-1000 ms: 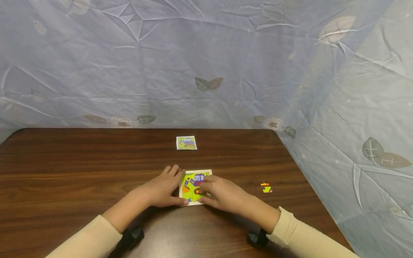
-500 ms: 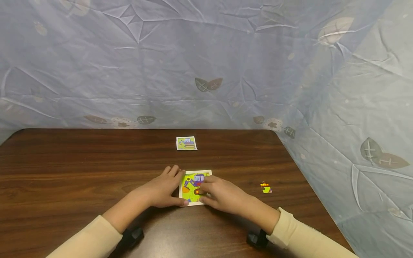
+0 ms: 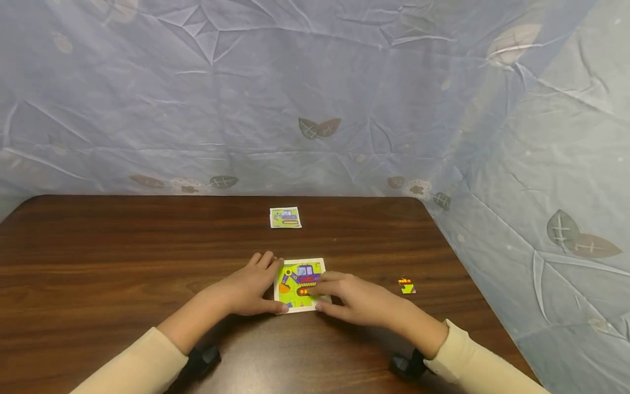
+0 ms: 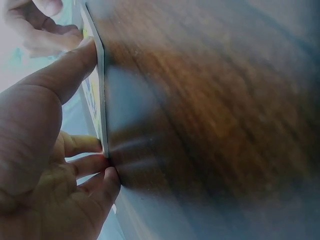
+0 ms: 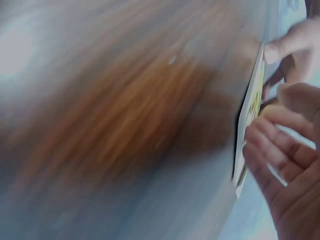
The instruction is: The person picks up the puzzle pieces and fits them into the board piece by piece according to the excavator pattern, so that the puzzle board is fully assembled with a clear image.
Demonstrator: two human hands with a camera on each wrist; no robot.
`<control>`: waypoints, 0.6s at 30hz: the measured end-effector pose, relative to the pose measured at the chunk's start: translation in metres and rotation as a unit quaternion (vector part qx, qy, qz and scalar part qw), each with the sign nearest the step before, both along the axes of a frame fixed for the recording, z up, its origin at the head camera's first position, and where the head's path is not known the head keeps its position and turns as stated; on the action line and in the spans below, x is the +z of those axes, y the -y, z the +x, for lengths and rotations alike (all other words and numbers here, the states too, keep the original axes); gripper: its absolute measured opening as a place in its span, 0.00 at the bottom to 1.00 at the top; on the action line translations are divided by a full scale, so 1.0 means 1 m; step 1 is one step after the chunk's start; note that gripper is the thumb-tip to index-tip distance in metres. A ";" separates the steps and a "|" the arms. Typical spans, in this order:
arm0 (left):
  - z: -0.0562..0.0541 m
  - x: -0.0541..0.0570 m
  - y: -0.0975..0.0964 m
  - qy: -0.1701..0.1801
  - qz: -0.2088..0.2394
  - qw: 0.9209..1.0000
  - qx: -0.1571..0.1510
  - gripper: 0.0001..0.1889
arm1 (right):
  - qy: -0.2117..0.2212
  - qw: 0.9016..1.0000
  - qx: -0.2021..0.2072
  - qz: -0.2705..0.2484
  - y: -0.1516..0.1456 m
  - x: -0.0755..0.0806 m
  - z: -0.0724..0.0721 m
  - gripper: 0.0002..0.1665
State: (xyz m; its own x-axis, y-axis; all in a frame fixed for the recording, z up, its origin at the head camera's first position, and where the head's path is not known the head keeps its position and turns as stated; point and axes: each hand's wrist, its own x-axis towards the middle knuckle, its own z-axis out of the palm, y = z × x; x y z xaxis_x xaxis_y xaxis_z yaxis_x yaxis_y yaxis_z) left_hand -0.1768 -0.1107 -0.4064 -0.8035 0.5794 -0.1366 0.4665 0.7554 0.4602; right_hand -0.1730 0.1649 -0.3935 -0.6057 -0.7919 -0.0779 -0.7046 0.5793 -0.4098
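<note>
Puzzle board (image 3: 297, 284) lies flat at counter (image 3: 123, 246) centre. Left hand (image 3: 246, 290) braces its left edge, thumb and fingers relaxed, nothing clasped. Right hand (image 3: 361, 301) fingertips press its right side, uncurled. Board looks thin, stiff, light, likely slides; hold by edges. Loose piece (image 3: 406, 286) lies well apart.

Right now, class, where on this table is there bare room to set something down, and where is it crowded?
Bare wood lies left of the left hand, and between the small card and the puzzle board. It is crowded where both hands meet the board; the right hand sits near the loose piece.
</note>
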 end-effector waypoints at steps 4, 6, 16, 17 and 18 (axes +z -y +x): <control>0.001 0.000 0.000 0.007 -0.003 1.000 0.006 0.55 | 0.006 0.999 -0.009 -0.048 -0.022 0.000 0.000 0.19; 0.001 0.001 0.001 0.009 -0.006 1.000 0.006 0.55 | -0.012 0.998 -0.019 -0.067 -0.035 0.000 0.000 0.19; 0.000 0.004 0.001 0.013 -0.004 1.000 0.003 0.55 | -0.074 0.988 -0.132 -0.012 -0.111 0.004 0.000 0.22; 0.000 0.005 0.001 0.014 -0.004 1.000 0.003 0.55 | -0.079 0.987 -0.141 -0.008 -0.119 0.004 0.000 0.23; 0.000 0.005 0.001 0.015 -0.004 1.000 0.003 0.55 | -0.083 0.985 -0.149 -0.004 -0.126 0.004 0.000 0.23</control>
State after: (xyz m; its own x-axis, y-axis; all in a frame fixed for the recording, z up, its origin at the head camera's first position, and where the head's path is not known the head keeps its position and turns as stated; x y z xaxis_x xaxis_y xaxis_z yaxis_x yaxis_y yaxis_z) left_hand -0.1764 -0.1121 -0.4014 -0.8020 0.5740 -0.1652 0.4484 0.7613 0.4684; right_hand -0.1732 0.2911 -0.3898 -0.8151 -0.5773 0.0482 -0.5618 0.7673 -0.3092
